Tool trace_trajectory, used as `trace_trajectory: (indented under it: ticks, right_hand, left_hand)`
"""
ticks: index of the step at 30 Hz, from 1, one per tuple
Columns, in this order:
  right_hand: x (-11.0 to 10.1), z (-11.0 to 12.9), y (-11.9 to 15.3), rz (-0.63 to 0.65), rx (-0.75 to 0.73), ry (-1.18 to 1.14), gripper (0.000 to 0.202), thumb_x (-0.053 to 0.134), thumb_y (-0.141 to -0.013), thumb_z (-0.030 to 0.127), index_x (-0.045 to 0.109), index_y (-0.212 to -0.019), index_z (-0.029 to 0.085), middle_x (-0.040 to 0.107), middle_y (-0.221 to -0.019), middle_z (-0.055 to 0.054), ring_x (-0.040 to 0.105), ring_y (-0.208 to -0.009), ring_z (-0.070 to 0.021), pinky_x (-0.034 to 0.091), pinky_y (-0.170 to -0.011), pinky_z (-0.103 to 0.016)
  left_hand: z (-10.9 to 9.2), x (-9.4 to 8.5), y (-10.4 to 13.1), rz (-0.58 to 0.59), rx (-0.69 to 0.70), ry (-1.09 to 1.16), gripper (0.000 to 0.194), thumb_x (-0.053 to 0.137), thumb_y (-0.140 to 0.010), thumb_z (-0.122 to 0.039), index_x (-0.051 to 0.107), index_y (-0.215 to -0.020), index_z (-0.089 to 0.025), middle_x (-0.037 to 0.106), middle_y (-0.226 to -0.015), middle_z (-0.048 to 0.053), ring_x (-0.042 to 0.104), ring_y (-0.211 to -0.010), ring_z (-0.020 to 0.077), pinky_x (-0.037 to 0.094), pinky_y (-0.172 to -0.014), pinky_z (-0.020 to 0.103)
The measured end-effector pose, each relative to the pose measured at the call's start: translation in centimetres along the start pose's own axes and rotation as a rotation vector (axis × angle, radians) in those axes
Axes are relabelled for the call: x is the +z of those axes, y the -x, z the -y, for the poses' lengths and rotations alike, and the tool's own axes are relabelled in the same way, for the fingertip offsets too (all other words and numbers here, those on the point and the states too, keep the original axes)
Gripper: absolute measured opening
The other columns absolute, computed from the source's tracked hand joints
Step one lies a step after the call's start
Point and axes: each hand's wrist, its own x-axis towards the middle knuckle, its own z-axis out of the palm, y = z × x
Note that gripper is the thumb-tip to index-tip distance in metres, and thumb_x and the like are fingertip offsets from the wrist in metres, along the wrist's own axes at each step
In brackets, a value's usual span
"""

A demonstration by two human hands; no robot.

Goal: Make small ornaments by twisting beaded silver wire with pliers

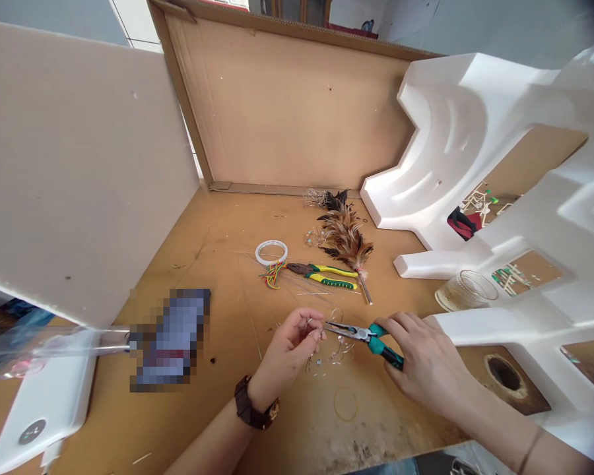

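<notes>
- Wrapping around both handles, the right hand (420, 351) holds teal pliers (369, 334), their jaws slightly parted.
- Nearly closed, the left hand (291, 346) pinches fine beaded wire (340, 339), its loops spreading between the hands above the surface (228, 297).

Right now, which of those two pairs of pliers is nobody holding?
The yellow-and-green pliers, lying on the table beside the white ring. The other pair, the teal-and-black pliers, is in the right hand.
</notes>
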Motion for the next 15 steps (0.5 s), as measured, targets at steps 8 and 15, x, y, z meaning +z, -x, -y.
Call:
trace_trajectory:
  ticks: [8, 15]
  right_hand:
    - [0.8, -0.4, 0.3, -0.029, -0.020, -0.003, 0.028, 0.051, -0.071, 0.020, 0.055, -0.099, 0.022, 0.059, -0.084, -0.004, 0.055, -0.075, -0.0194, 0.032, -0.063, -0.029]
    - [1.5, -0.5, 0.6, -0.213, -0.093, 0.086, 0.024, 0.054, -0.073, 0.022, 0.058, -0.097, 0.021, 0.059, -0.082, -0.004, 0.051, -0.072, -0.0183, 0.030, -0.063, -0.029]
  left_hand:
    - [-0.3, -0.4, -0.1, 0.012, -0.019, 0.042, 0.023, 0.059, -0.078, -0.032, 0.051, -0.094, -0.017, 0.055, -0.074, -0.001, 0.049, -0.060, 0.0085, 0.040, -0.059, 0.022]
    - [0.3, -0.3, -0.2, -0.033, -0.021, 0.028, 0.019, 0.058, -0.078, -0.031, 0.053, -0.090, -0.017, 0.056, -0.071, -0.002, 0.052, -0.065, 0.0098, 0.039, -0.060, 0.022]
